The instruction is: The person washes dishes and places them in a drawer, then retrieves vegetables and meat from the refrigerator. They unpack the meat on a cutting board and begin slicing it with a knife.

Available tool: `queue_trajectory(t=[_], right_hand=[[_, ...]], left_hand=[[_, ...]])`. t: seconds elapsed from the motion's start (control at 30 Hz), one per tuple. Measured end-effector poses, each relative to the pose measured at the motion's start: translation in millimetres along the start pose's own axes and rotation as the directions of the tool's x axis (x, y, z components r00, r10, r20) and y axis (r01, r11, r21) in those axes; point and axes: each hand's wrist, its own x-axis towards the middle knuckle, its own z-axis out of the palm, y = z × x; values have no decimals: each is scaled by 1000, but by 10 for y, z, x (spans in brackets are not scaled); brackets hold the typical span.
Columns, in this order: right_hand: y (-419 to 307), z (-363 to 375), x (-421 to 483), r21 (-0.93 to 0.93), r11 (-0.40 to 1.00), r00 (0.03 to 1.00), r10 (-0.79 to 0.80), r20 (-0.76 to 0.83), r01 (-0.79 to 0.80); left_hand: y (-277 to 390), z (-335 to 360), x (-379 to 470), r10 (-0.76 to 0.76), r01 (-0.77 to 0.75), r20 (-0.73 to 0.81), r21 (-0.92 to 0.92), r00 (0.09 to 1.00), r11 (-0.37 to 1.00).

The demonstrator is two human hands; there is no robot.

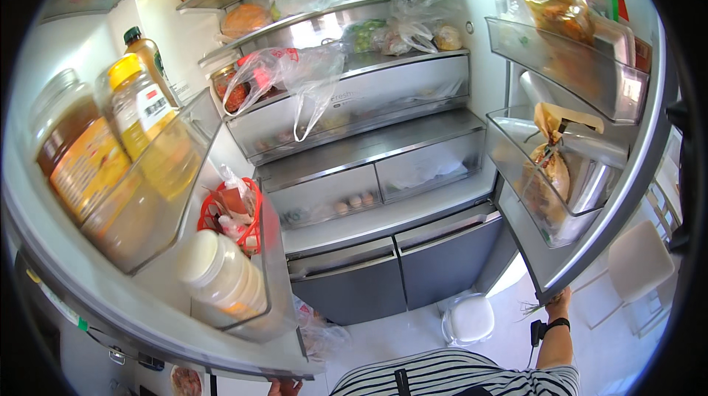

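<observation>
A refrigerator stands before me with both upper doors swung wide. My left hand (285, 387) is at the lower edge of the left door (232, 349), fingertips against it and the rest cut off by the frame. At the bottom corner of the right door (586, 263), my right hand (558, 305) grips the edge, partly hidden behind it. Thin green strands (530, 309) stick out beside that hand; what they belong to is hidden. On the middle shelf, a clear plastic bag (298, 78) hangs over the front of the upper drawer (381, 100). A jar of red food (229, 89) stands beside it.
Bottles (144, 119) and a white-lidded jar (218, 269) fill the left door bins, with a red basket (232, 213). Packaged food (558, 14) and a tied bag (550, 169) fill the right. Eggs (354, 202) show in a drawer. A stool (469, 316) and chair (639, 260) stand nearby.
</observation>
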Motion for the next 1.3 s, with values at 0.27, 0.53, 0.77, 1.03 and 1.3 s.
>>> queue_trajectory(t=[0.27,0.53,0.77,1.03,1.3], right_hand=[[-143,61,6,-243,950,973,219,78,-194],[341,289,-515,-425,840,905,414,99,-338],[1076,909,-982,-386,782,804,576,149,-489],[1715,1718,-1081,-388,681,599,732,325,-622],[1727,1733,-1010,-401,673,595,739,317,-622]], left_hand=[[-790,899,742,-216,281,-302,195,929,940],[-1456,1481,1949,-332,344,-116,98,936,934],[-1923,1634,3027,-257,291,-227,131,939,948],[-1933,1697,3659,-310,361,-272,162,911,918],[-1818,1521,3329,-368,407,-188,257,911,877]])
